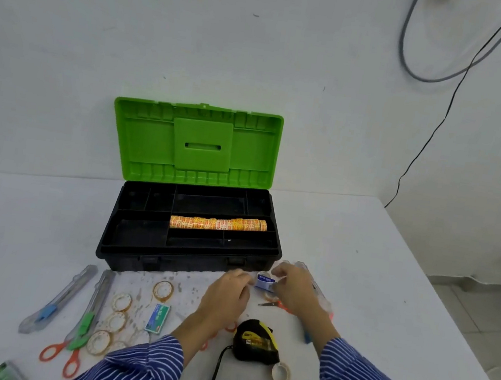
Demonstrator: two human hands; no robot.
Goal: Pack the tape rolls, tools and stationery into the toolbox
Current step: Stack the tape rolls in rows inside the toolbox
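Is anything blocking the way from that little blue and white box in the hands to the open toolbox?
Nothing visible does. Both hands, left hand and right hand, hold the small box just in front of the toolbox; its green lid stands open and several tray compartments are free beside the row of tape rolls.

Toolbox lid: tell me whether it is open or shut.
Open. The green lid stands upright behind the black toolbox, showing its tray compartments and a row of orange tape rolls in one.
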